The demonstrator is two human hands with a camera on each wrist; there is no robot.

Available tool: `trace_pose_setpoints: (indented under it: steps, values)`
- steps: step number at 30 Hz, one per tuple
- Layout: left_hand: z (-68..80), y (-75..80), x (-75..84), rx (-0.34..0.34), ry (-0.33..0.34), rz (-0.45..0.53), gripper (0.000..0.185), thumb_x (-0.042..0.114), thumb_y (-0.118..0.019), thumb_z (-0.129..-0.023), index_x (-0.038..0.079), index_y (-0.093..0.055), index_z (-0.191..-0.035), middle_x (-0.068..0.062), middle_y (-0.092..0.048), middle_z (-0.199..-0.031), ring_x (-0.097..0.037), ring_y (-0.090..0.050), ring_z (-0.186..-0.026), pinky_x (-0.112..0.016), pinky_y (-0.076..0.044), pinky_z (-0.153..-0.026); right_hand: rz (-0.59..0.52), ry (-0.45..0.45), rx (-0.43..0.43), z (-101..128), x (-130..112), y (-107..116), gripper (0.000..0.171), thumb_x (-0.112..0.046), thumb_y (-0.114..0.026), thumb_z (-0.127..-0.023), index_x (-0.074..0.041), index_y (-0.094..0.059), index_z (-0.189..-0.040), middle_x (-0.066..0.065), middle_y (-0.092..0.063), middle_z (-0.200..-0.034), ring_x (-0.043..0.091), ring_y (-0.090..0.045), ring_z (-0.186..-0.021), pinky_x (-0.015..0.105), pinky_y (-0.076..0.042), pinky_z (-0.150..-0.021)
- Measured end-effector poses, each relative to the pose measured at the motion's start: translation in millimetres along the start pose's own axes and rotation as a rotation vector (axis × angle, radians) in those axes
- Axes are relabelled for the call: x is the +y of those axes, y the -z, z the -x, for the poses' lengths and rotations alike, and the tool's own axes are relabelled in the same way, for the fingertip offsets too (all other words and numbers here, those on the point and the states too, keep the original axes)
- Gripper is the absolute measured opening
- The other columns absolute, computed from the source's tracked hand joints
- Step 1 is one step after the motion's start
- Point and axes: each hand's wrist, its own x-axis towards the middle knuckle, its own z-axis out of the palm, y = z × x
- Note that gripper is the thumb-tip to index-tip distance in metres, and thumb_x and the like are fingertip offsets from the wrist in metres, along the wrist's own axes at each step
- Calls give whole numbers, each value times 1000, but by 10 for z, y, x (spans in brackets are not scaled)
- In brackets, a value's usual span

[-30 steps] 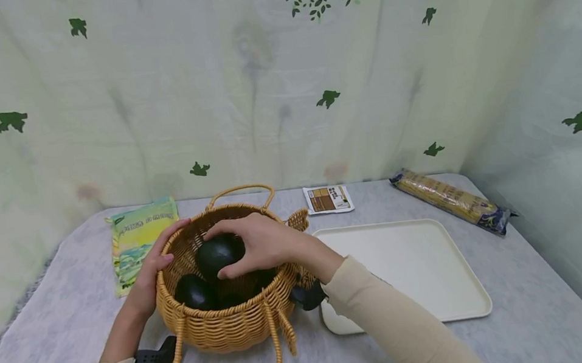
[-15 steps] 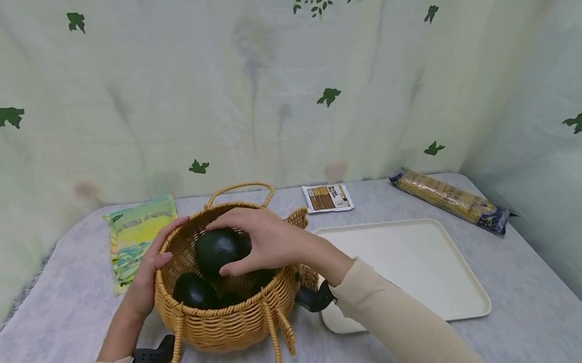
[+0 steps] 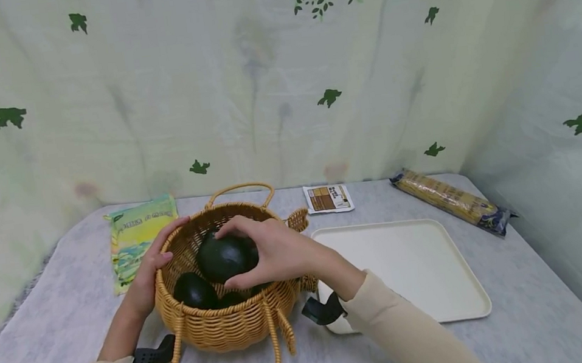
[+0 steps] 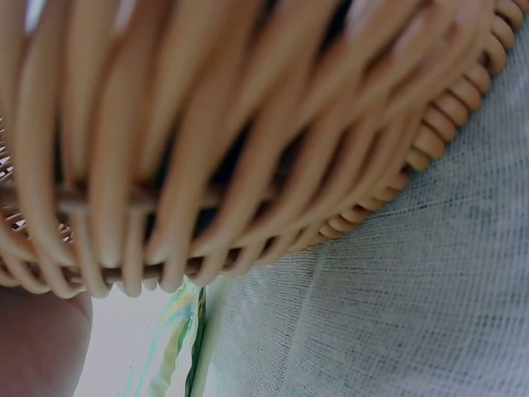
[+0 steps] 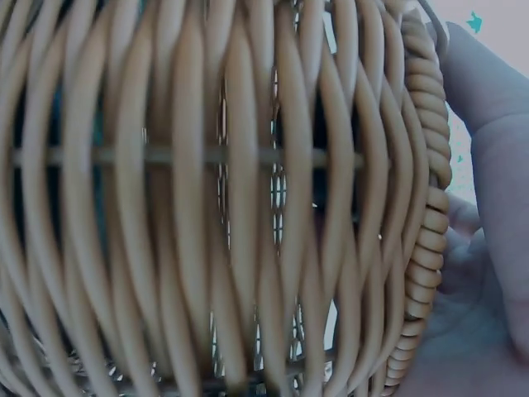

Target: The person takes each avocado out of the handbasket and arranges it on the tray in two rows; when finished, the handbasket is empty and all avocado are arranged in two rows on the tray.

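Observation:
A wicker basket (image 3: 228, 329) with tall looped handles stands left of the middle in the head view. My left hand (image 3: 149, 272) grips its left rim, thumb over the edge. Inside the basket, my right hand (image 3: 285, 251) holds a large, glossy, dark green round fruit (image 3: 224, 258) between curled fingers and thumb. A smaller dark fruit (image 3: 194, 291) lies to the left of it, and more dark shapes show low down, partly hidden. Basket weave (image 4: 207, 165) fills most of the left wrist view. In the right wrist view, the weave (image 5: 190, 198) hides the held fruit.
A cream tray (image 3: 414, 275) lies right of the basket, partly under my right forearm. Behind are a yellow-green packet (image 3: 144, 237), a small brown-and-white sachet (image 3: 328, 199) and a long pack of noodles (image 3: 450, 200). A patterned curtain (image 3: 278, 85) hangs behind the table.
My right hand has shifted slightly right and towards me, and the large fruit has turned in its grasp, so a small stem spot shows on top. My left hand stays on the rim.

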Motion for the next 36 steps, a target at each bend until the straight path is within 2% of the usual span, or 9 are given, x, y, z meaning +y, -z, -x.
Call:
trace_pose_setpoints:
  steps: [4,11,18,26,36]
  values:
    - [0,-5,-4,-2,4,-1,58,21,-28,-104,12,-33,-161,3,-38,-156,-20,-40,-139,-23,-49,-98,-49,-10,28,55,-9,-11,67,-40,-83,-85,-24,-52,-142,-6,-62,-137,2,-63,-107,21,-51,-89]
    - [12,-13,5,0,11,-2,58,21,-29,-104,11,-32,-161,3,-37,-157,-18,-40,-139,-24,-49,-98,-60,-31,92,134,-35,-26,76,-40,-83,-85,-23,-51,-152,-3,-63,-138,6,-63,-110,23,-53,-87]
    - [30,-18,0,8,18,-2,58,22,-30,-104,11,-33,-161,4,-38,-156,-16,-40,-139,-24,-50,-97,-107,-2,162,227,-23,-43,74,-30,-85,-84,-19,-54,-149,-2,-57,-147,13,-61,-119,27,-54,-91]
    - [44,-19,-11,9,17,29,58,20,-28,-104,10,-32,-161,3,-38,-155,-18,-42,-138,-25,-51,-97,-184,17,211,311,3,-51,71,-26,-87,-82,-22,-55,-145,-3,-57,-143,11,-63,-113,26,-56,-88]
    - [-4,-29,-2,5,-9,41,58,17,-27,-103,8,-32,-161,1,-39,-155,-20,-42,-138,-26,-50,-97,-190,44,284,418,32,-27,71,-25,-89,-78,-22,-55,-141,-5,-59,-135,10,-62,-109,29,-55,-89]
